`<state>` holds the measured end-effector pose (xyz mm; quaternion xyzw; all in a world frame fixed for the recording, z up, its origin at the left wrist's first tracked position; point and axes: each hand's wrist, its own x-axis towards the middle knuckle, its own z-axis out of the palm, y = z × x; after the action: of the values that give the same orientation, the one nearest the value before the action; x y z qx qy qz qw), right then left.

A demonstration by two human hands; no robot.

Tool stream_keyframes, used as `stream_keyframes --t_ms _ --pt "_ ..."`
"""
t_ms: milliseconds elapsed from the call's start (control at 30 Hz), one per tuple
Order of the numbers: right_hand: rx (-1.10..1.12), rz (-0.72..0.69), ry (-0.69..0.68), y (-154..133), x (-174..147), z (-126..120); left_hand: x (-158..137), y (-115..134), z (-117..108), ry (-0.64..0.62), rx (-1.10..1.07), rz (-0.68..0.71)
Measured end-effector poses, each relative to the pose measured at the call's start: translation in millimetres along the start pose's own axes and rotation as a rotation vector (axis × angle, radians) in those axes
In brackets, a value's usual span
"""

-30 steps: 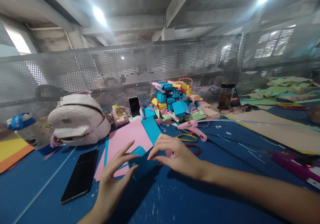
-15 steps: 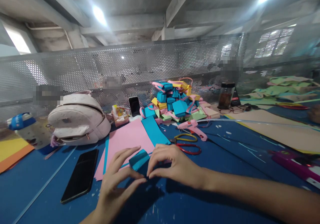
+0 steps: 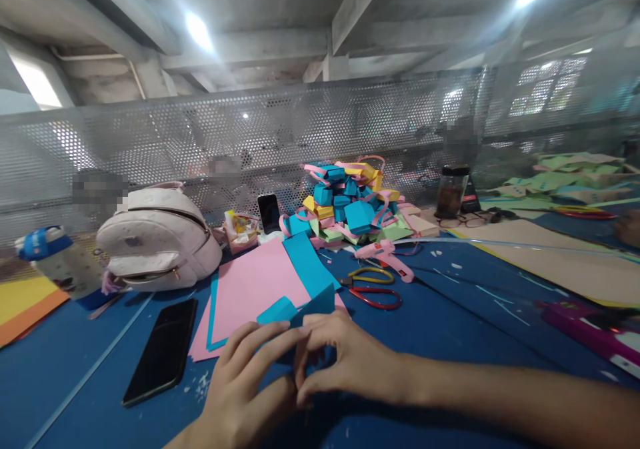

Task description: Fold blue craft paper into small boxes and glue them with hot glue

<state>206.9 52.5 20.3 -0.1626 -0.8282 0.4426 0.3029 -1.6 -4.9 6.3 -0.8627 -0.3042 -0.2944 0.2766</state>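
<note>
A: Hands, entry one?
B: Left hand and right hand meet at the near edge of the blue table, both pinched on a folded blue paper piece. Its lower part is hidden behind the fingers; two flaps stand up above them.
A: Beyond the paper?
B: Pink sheet just behind, a blue strip lying on it. Black phone to the left. Red and yellow scissors to the right, pink glue gun behind them.
A: Far side?
B: Pile of coloured paper boxes, white backpack far left. Right forearm cut off by the frame.
</note>
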Motion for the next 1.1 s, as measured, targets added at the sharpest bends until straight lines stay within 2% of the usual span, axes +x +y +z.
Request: stream_keyframes --t_ms 100,233,333,400,467,500,600,667,767,867,967,1033,1100 --pt "0.015 -0.044 0.026 0 1 -1 -2 2 -3 -0.018 0.023 0.03" --pt "0.024 -0.098 0.081 0 4 -4 -1 -1 -10 0.012 -0.001 0.001" --pt "-0.005 -0.093 0.057 2 6 -6 4 -11 -23 0.07 -0.082 -0.005" --pt "-0.034 -0.085 0.042 3 6 -7 7 -19 -34 0.051 -0.127 -0.034" --pt "-0.055 -0.083 0.033 4 6 -8 6 -29 -46 0.075 -0.095 -0.079" --pt "-0.059 -0.086 0.03 4 5 -7 2 -35 -51 0.047 -0.066 -0.058" --pt "-0.066 -0.098 0.006 6 5 -5 -25 -54 -62 -0.154 -0.03 -0.313" --pt "-0.071 -0.111 -0.025 8 4 -3 -51 -67 -65 -0.231 -0.052 -0.468" --pt "-0.082 -0.146 -0.071 12 3 -1 -86 -80 -68 -0.417 -0.134 -0.588" --pt "-0.101 -0.177 -0.09 13 3 1 -101 -81 -70 -0.493 -0.102 -0.652" --pt "-0.131 -0.182 -0.099 13 3 2 -97 -79 -68 -0.54 -0.093 -0.68" --pt "-0.159 -0.182 -0.103 13 3 2 -92 -82 -64 -0.56 -0.109 -0.644" --pt "-0.187 -0.191 -0.107 13 2 2 -88 -88 -60 -0.571 -0.129 -0.547"
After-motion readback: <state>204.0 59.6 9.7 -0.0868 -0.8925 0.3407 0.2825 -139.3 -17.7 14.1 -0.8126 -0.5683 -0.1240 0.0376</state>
